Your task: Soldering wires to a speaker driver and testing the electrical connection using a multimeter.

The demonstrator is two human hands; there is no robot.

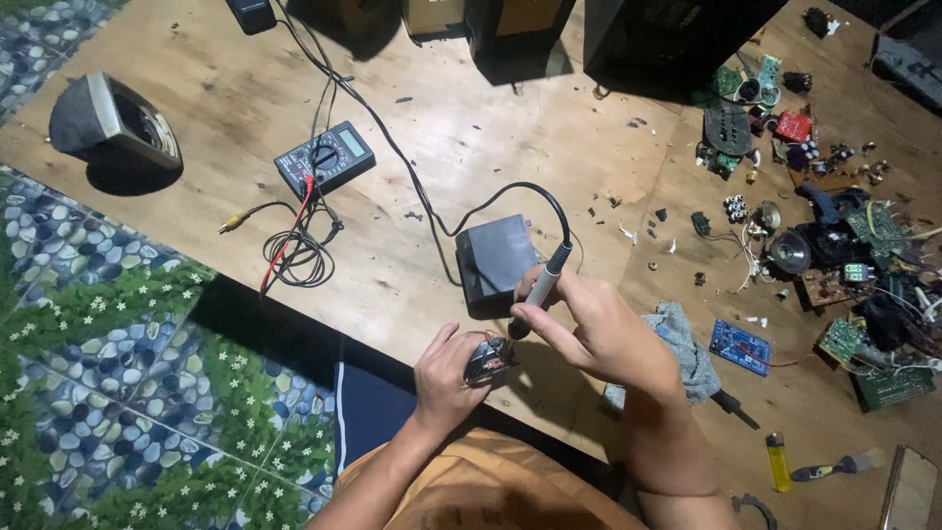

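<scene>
We grip a small dark part (488, 360) in our left hand (446, 378), just below the grey box (494, 257), while our right hand (589, 324) clamps the soldering iron (540, 290) onto it.

Both forearms are bare from elbow to wrist, with no sleeve, watch, bracelet or ring in view. The left hand (446, 378) and the right hand (594, 329) are ungloved, the fingers uncovered. Below the arms, at the near edge of the desk (245, 108), orange-tan cloth with soft folds covers the lap; whether it is shorts or the hem of a shirt cannot be told. Just left of that cloth, also against the desk's near edge, lies a patch of dark navy fabric with a thin pale stripe.
</scene>
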